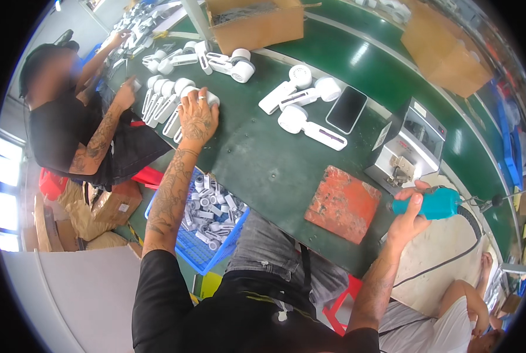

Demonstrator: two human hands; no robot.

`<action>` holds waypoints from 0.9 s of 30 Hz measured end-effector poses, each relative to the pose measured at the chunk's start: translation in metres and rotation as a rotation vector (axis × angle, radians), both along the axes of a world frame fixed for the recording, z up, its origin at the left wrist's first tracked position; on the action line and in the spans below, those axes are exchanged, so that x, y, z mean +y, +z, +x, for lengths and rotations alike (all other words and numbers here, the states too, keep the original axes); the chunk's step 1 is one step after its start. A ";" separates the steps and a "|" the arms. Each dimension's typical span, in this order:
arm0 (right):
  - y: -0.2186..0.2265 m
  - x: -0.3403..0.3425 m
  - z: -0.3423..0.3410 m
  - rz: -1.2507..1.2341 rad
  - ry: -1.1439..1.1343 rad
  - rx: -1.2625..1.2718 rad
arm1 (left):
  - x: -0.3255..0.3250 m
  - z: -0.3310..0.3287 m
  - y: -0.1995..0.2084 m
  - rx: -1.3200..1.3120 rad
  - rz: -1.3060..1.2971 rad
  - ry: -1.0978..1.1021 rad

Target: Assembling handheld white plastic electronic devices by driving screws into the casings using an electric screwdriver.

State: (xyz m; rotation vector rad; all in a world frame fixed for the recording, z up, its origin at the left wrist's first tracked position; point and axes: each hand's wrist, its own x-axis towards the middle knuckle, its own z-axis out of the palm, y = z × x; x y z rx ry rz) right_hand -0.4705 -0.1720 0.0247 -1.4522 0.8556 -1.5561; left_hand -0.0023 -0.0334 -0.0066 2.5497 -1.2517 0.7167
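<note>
My left hand (197,122) reaches to the far left of the bench and closes over a white handheld fan (212,99) at the end of a row. The other fans in that row (167,107) lie side by side, round heads away from me, handles with long slots. In my right hand (409,220), at the right, is a teal electric screwdriver (433,203) with a black cord; its tip points left. Near it lies a worn red square block (343,204). Several more white fans (319,134) rest beyond the middle of the bench.
A black phone (346,110) lies beside a grey metal machine (409,141). A blue basket (207,256) of white parts stands below the bench edge. A cardboard box (260,32) sits at the back. Co-workers sit at left (68,117) and lower right (433,329).
</note>
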 end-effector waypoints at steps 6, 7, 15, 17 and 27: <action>0.001 0.003 0.002 0.010 -0.016 0.019 | -0.031 -0.079 0.045 0.192 -0.171 -0.626; 0.002 0.004 0.003 0.009 -0.006 0.009 | -0.037 -0.100 0.048 0.248 -0.137 -0.605; 0.000 0.003 0.002 0.023 -0.001 -0.019 | -0.061 -0.132 0.026 0.292 -0.061 -0.593; 0.001 0.001 0.002 0.009 0.000 -0.019 | -0.047 -0.121 0.034 0.390 -0.010 -0.616; 0.000 0.002 -0.001 0.035 0.030 -0.042 | -0.004 -0.121 0.052 0.555 0.037 -0.418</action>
